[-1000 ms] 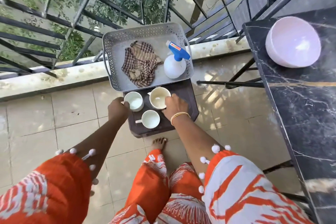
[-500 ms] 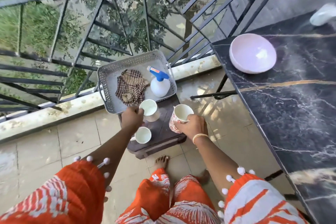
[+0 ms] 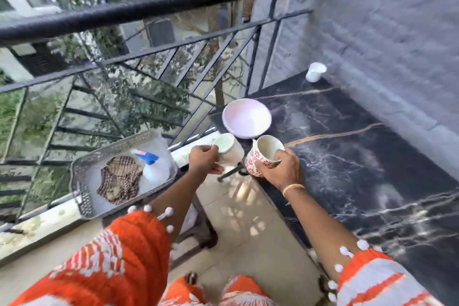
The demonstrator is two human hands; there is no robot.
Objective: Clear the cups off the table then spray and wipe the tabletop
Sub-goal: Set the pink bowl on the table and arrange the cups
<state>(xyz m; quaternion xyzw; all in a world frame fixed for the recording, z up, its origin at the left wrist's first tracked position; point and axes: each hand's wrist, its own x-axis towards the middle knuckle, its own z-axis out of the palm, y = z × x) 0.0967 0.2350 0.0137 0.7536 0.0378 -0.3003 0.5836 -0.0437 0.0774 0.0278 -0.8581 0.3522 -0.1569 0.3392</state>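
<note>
My left hand [image 3: 204,162] grips a plain white cup [image 3: 229,148], held in the air beside the black marble table's [image 3: 372,156] near-left edge. My right hand [image 3: 280,169] grips a white cup with a red flower pattern [image 3: 263,156] just over that edge. A pale pink bowl [image 3: 246,118] sits on the table's far-left corner, just beyond both cups. Another white cup [image 3: 315,71] stands at the table's far end by the wall. The low dark stool is mostly hidden behind my left arm.
A grey perforated tray [image 3: 84,196] at left holds a checked cloth [image 3: 119,179] and a spray bottle with a blue trigger [image 3: 151,166]. A black metal railing [image 3: 149,12] runs across the back, and a grey wall [image 3: 397,32] borders the table on the right.
Both hands have lifted their cups off the low stool and carried them up and right to the marble table's edge. The view has swung right and up.
</note>
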